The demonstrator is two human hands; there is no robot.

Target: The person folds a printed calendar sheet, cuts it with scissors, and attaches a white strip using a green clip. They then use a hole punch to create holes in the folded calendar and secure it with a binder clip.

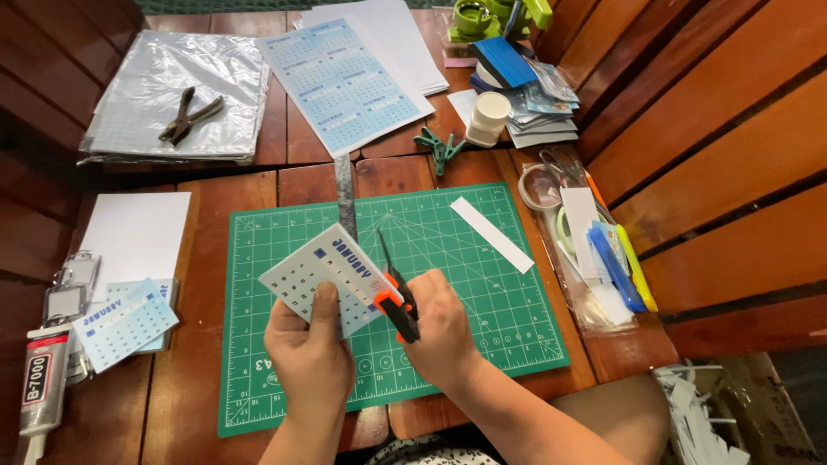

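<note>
**Right hand shut on scissors, blades at the edge of a small calendar card**

The right hand [441,325] is closed around the orange-and-black handles of a pair of scissors [396,293], fingers curled tight, with the dark blades pointing up toward 11 o'clock and meeting the right edge of the calendar card [323,274]. How far the blades themselves stand apart cannot be told; they look nearly together. The left hand [312,349] pinches the card from below, thumb pressed flat on its printed face and fingers hidden behind it, so that hand is clamped on the card too. The card is held tilted in the air above the green cutting mat [482,258], at about the mat's middle-left.

To cut well here, I judge the card should be fed into the blades by turning the left hand, with long, even closes that stop short of the tips, and the thumb kept clear of the cut line.

A metal ruler [345,194] lies at 12 o'clock from the card, a white paper strip [491,233] at 2 o'clock, and a stack of trimmed cards [125,323] at 9 o'clock beside a glue tube [41,379].
</note>
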